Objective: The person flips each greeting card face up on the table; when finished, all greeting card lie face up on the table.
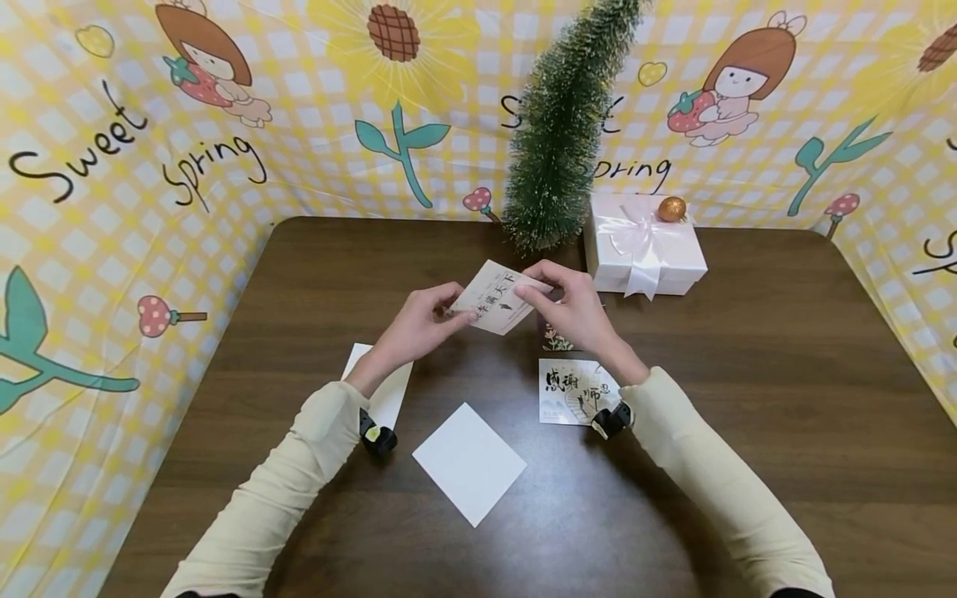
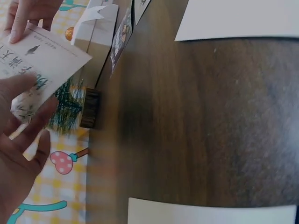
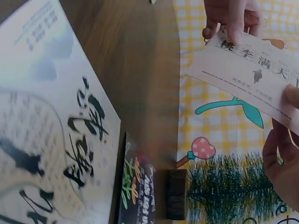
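A cream card (image 1: 497, 301) printed with black Chinese characters is held up over the back middle of the table, tilted. My left hand (image 1: 422, 324) pinches its left corner between thumb and fingers. At the opposite end, my right hand (image 1: 576, 306) grips the card, thumb on the printed face. The right wrist view shows a row of large characters and a small dark figure on the card (image 3: 247, 70). Beneath my right hand lies a dark floral card (image 1: 557, 339), partly covered. Nearer me is a white card (image 1: 561, 407) with brushed black calligraphy, its right part under my wrist.
A blank white square (image 1: 469, 465) lies at the front middle. Another pale blank sheet (image 1: 392, 394) is partly hidden under my left wrist. At the back stand a small green bottlebrush tree (image 1: 553, 158) and a white gift box (image 1: 680, 278) with ribbon and an orange ball (image 1: 671, 209).
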`<state>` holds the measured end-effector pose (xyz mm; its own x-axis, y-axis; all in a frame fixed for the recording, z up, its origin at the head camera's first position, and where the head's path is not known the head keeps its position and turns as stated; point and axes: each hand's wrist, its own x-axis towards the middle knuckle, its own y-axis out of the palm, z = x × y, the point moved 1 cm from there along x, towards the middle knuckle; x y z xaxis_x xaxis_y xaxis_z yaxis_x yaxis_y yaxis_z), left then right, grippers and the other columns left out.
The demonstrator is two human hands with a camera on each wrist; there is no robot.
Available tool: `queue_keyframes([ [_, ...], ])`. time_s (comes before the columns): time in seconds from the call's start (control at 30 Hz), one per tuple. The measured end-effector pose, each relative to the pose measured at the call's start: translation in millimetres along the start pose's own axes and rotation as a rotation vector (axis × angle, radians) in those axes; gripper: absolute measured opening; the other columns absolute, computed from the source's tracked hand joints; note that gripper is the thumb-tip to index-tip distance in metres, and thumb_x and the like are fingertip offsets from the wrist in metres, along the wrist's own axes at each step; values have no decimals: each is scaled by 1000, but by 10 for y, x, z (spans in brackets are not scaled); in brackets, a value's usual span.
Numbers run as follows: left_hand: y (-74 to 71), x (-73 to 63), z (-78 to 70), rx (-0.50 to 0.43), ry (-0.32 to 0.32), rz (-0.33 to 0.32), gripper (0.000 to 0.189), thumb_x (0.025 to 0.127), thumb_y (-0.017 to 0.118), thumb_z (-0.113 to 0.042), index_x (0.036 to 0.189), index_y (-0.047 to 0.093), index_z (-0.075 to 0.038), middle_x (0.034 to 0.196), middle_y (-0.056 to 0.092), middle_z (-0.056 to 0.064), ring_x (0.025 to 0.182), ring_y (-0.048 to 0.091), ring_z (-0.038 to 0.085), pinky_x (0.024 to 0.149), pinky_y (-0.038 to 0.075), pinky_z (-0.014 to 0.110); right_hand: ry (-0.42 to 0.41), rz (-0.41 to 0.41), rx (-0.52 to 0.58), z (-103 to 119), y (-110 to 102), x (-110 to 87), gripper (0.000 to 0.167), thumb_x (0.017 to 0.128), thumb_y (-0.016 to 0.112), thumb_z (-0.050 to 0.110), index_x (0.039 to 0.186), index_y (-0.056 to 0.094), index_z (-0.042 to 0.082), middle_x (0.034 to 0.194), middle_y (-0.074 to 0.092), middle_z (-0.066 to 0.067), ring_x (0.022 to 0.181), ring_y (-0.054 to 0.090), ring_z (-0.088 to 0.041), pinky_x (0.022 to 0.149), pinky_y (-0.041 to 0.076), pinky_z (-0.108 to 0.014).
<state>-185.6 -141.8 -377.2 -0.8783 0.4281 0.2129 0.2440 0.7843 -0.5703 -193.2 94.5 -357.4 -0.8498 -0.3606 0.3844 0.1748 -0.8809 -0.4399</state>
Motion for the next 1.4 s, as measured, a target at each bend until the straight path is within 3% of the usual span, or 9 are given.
queue_keyframes([
  [0.17, -24, -13, 4, -2, 57, -3, 8, 94, 63, -8, 97, 64, 0, 99, 70, 16, 80, 64, 23, 65, 51, 31, 52, 31, -6, -47, -9, -24, 13, 93, 67, 13, 101, 67, 3, 97, 73, -12, 76, 67, -21, 59, 48, -29],
  [0.33, -83, -2, -57, 79, 75, 99, 7, 96, 62, -9, 99, 63, -3, 99, 71, 12, 82, 66, 19, 63, 51, 30, 56, 98, -66, -108, -29, -34, 23, 91, 70, 13, 111, 65, 4, 100, 71, -10, 79, 65, -18, 67, 51, -36],
  [0.47, -126, 11, -114, 110, 59, 147, 10, 96, 61, -9, 103, 63, -3, 100, 70, 11, 80, 64, 18, 63, 50, 29, 65, 113, -53, -127, -36, -27, 12, 90, 70, 11, 99, 67, 3, 90, 71, -10, 73, 65, -24, 60, 51, -31],
  [0.6, -144, 17, -103, 86, 15, 65, 26, 94, 65, -12, 116, 58, -2, 104, 67, 11, 81, 60, 20, 69, 48, 31, 95, 102, -6, -118, -48, -31, 6, 90, 69, 9, 92, 67, 4, 84, 70, -9, 67, 61, -25, 54, 46, -23],
  [0.77, -94, -6, -16, -37, -94, -46, 48, 89, 72, -13, 127, 47, -2, 105, 69, 13, 88, 62, 23, 72, 47, 30, 166, 31, 65, -92, -54, -20, 9, 91, 68, 9, 96, 67, 1, 88, 71, -13, 69, 59, -25, 57, 43, -22],
  [0.9, -45, -30, -7, -110, -136, -30, 38, 90, 70, -8, 124, 57, 1, 106, 71, 16, 83, 63, 22, 67, 48, 25, 192, 2, 96, -91, -28, 3, 14, 93, 67, 11, 100, 66, -1, 92, 71, -16, 72, 60, -22, 62, 44, -23],
  [1.03, -59, -44, -25, -102, -139, -20, 34, 91, 67, -5, 124, 62, 3, 108, 70, 18, 80, 62, 22, 64, 48, 23, 222, 39, 89, -116, -14, 1, 20, 93, 68, 15, 105, 65, 0, 96, 70, -16, 79, 61, -20, 69, 47, -24],
  [1.23, -135, -42, -55, -55, -139, 2, 33, 91, 67, -3, 123, 62, 3, 104, 70, 17, 77, 60, 23, 63, 46, 25, 230, 99, -47, -167, -28, -35, 14, 91, 69, 14, 96, 64, 2, 91, 68, -12, 78, 63, -28, 68, 49, -27],
  [1.4, -100, -48, -2, 10, -232, -27, 24, 90, 68, -6, 111, 62, 4, 95, 68, 17, 77, 60, 23, 65, 45, 26, 253, 157, -188, -187, 26, -21, 11, 90, 69, 16, 87, 66, 5, 82, 70, -8, 70, 63, -25, 63, 47, -28],
])
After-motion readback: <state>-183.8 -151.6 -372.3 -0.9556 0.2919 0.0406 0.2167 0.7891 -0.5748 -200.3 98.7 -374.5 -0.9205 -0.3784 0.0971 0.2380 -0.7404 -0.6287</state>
